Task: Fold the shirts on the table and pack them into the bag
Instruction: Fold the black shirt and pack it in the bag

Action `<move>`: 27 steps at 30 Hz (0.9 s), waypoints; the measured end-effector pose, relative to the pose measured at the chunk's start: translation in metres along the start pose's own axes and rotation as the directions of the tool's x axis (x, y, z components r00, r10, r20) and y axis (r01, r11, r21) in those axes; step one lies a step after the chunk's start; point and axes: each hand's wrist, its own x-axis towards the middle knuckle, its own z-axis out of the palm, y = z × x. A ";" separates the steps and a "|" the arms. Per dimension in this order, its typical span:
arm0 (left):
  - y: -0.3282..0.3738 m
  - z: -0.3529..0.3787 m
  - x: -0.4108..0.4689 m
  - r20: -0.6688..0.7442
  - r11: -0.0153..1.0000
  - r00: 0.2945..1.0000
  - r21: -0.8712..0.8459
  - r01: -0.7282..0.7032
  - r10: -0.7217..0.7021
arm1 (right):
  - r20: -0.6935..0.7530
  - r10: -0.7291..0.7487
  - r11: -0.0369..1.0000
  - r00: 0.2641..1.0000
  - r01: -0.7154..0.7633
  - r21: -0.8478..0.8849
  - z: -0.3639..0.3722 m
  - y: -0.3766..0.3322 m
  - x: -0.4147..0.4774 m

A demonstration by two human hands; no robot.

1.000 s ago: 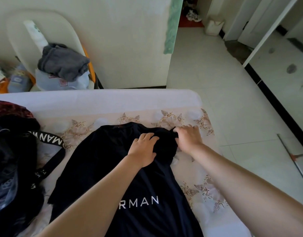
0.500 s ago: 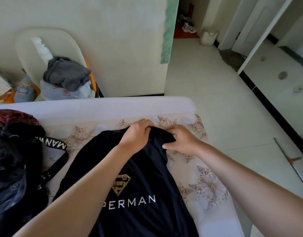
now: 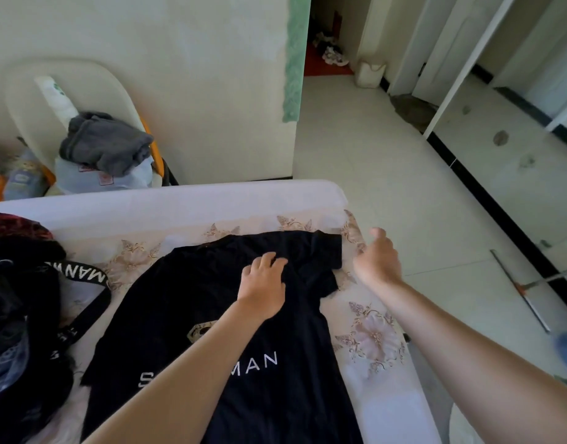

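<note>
The right hand (image 3: 376, 261) has let go and hangs spread just beside the sleeve (image 3: 322, 251), right of centre. The left hand (image 3: 263, 283) rests on the black shirt (image 3: 186, 299), fingers loosely bent, apparently pressing rather than pinching. Half a second ago both hands bunched the cloth near the collar; now the sleeve lies spread out. The shirt is face up mid-frame on the surface (image 3: 179, 203), so folding probably starts next. The bag (image 3: 16, 315) sits at the left edge.

Matt black cloth shirt (image 3: 192, 293), embroidered tablecloth (image 3: 372, 338), glossy tiled floor (image 3: 388, 174)
</note>
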 end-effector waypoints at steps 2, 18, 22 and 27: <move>-0.007 0.021 -0.006 0.172 0.993 0.984 0.117 0.035 -0.055 | 0.071 -0.271 0.954 0.960 0.278 -0.111 0.023 -0.001 -0.014; -0.120 0.020 -0.041 0.030 0.980 0.981 -0.027 0.195 -0.194 | 0.417 -0.459 0.661 0.785 0.615 -0.430 0.118 -0.025 -0.042; -0.114 0.006 -0.044 -0.207 0.955 0.977 -0.296 -0.007 -0.057 | 0.306 -0.398 0.629 0.865 0.500 -0.595 0.117 -0.058 -0.042; -0.173 -0.015 -0.053 -0.299 0.873 0.826 -0.266 0.409 -0.478 | 0.350 -0.680 0.552 0.644 0.765 -0.332 0.145 -0.113 -0.067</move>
